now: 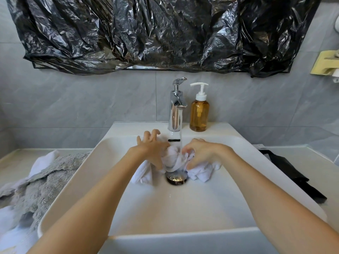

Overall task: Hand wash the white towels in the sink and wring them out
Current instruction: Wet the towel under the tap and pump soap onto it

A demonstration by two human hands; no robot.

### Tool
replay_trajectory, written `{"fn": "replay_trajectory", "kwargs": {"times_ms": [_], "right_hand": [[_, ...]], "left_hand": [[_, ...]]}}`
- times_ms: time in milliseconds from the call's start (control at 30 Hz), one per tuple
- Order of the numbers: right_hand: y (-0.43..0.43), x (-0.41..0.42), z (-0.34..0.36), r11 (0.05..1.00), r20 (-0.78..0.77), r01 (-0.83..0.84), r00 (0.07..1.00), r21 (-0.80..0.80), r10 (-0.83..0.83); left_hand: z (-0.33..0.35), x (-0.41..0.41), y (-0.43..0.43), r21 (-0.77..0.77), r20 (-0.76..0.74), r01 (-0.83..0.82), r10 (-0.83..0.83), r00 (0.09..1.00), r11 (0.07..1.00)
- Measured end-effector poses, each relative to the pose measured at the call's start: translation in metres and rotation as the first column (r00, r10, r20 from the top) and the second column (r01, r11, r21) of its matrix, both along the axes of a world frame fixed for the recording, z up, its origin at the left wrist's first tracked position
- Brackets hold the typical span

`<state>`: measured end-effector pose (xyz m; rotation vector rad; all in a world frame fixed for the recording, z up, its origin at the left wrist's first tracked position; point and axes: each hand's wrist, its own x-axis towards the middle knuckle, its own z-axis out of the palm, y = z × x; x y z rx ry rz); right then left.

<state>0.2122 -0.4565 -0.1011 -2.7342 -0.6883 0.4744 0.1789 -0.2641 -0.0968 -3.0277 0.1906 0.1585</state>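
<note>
white towel (174,160) bunched in the sink (183,204), over the drain (177,178), directly under the running stream from the chrome faucet (176,105). right hand (200,153) grips the right part of the wad, fingers curled into the cloth. left hand (152,147) presses on the left part, thumb against the fabric, fingers splayed and lifted, holding nothing. amber soap bottle (199,112) just right of the faucet. grey towel (36,182) heaped on the counter, left of the sink.
</note>
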Motion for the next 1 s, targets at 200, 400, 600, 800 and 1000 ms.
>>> {"fn": "replay_trajectory", "kwargs": {"times_ms": [200,400,600,800,1000], "right_hand": [[0.004,0.007,-0.007,0.998,0.163,-0.048,0.985,-0.031,0.052],[-0.006,0.0,0.037,0.705,0.001,0.033,0.999,0.708,-0.049],[-0.001,0.001,0.035,0.582,-0.126,0.225,0.971,0.781,-0.205],[0.005,0.008,0.026,0.592,0.096,0.126,0.939,0.796,-0.33],[0.008,0.001,0.018,0.604,0.023,0.178,0.95,0.777,-0.31]], "left_hand": [[-0.019,0.008,0.005,0.002,0.152,0.179,-0.177,0.972,0.984],[0.01,0.005,0.0,-0.743,0.202,0.19,-0.055,0.978,0.642],[0.023,0.0,0.01,-0.825,0.025,0.076,-0.098,0.995,0.561],[0.03,-0.006,0.018,-0.952,-0.184,-0.114,-0.234,0.955,0.283],[0.031,-0.003,0.018,-0.944,-0.296,-0.323,-0.259,0.919,-0.065]]}}
